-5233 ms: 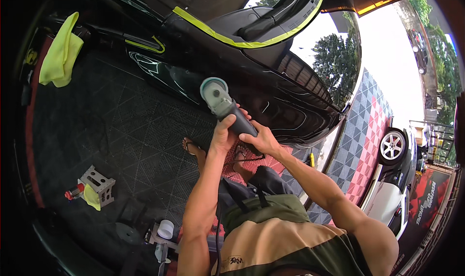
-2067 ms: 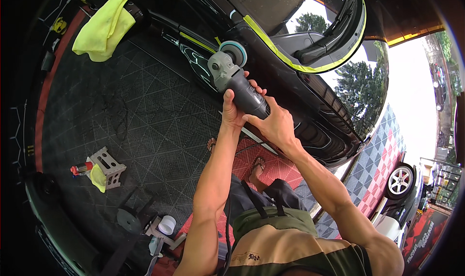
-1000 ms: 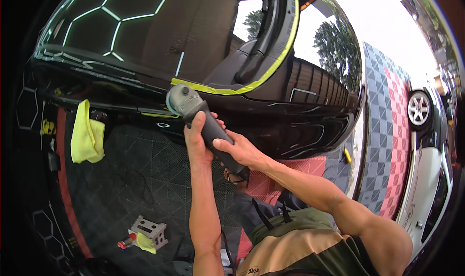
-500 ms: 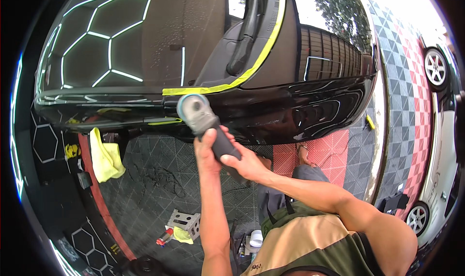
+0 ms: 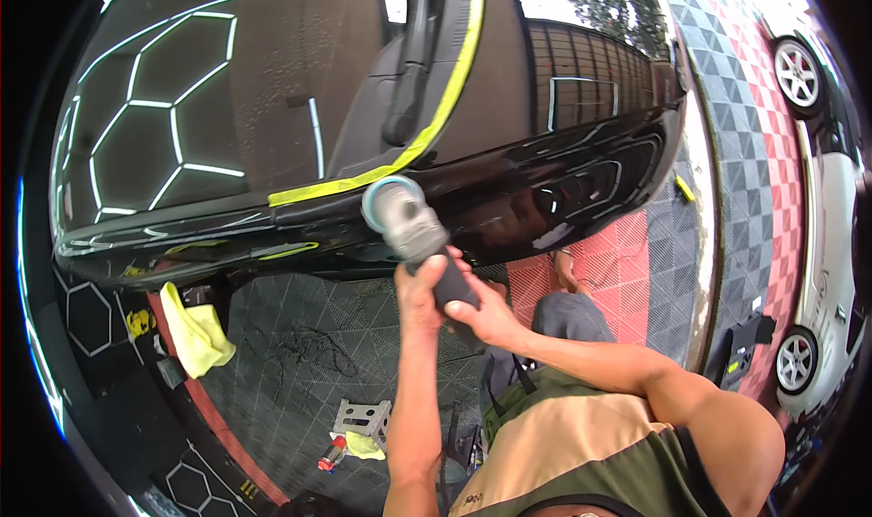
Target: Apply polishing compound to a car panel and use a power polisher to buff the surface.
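Note:
I hold a car polisher (image 5: 417, 234) with a grey head and a black grip. My left hand (image 5: 421, 296) is wrapped round the grip near the head, and my right hand (image 5: 493, 314) closes on it farther back. The polisher's blue-rimmed pad (image 5: 371, 210) lies against the glossy black car panel (image 5: 509, 204), just below a strip of yellow-green masking tape (image 5: 331, 187). That tape follows the edge of the hood and curves up beside the black wiper (image 5: 411, 90). The pad's face is hidden against the paint.
A yellow towel (image 5: 194, 333) hangs at the left. Dark cable (image 5: 313, 349) lies loose on the tiled floor. Near it stand a grey step stool (image 5: 365, 414), a yellow cloth (image 5: 366, 445) and a red bottle (image 5: 332, 453). A white car (image 5: 833, 236) is at the right.
The polisher and both hands have moved right along the panel, beneath the curve of the tape. The view has tilted and shifted, so the car appears farther left.

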`<state>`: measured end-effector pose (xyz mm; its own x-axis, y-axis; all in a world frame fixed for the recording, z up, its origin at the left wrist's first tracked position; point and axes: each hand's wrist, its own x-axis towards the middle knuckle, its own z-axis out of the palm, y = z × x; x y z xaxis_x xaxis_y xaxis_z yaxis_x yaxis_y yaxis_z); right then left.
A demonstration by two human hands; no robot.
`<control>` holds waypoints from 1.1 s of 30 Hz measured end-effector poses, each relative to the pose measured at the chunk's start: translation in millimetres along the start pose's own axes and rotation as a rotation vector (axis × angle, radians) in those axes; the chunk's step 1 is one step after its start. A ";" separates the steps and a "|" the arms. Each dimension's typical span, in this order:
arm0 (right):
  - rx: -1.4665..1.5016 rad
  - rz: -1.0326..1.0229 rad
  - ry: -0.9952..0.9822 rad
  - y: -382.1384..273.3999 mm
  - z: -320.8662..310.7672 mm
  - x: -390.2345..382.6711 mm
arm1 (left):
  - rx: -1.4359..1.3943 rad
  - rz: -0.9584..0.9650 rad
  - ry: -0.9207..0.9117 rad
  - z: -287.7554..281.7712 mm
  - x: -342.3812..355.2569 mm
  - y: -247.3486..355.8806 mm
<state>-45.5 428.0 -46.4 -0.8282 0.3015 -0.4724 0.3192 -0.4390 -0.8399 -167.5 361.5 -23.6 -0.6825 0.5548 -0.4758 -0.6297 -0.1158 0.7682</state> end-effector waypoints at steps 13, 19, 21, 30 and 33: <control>0.246 -0.066 0.108 41.1 -68.9 -13.2 | -0.003 -0.181 -0.312 56.5 25.5 -49.2; 0.358 -0.036 0.115 35.0 -80.4 -22.4 | 0.141 -0.273 -0.279 70.2 33.3 -64.9; 0.339 -0.023 0.109 36.3 -80.0 -23.9 | 0.108 -0.250 -0.271 65.3 29.2 -66.3; -0.013 -0.063 -0.049 33.1 -4.6 9.3 | -0.032 -0.034 -0.183 -23.0 11.9 -13.6; 0.100 -0.061 -0.066 24.8 13.8 0.9 | -0.067 -0.044 -0.238 -41.6 6.9 1.2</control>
<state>-44.6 405.7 -64.0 -0.8744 0.2750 -0.3998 0.2224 -0.5052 -0.8339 -188.4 331.0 -43.7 -0.5524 0.7380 -0.3876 -0.6852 -0.1371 0.7153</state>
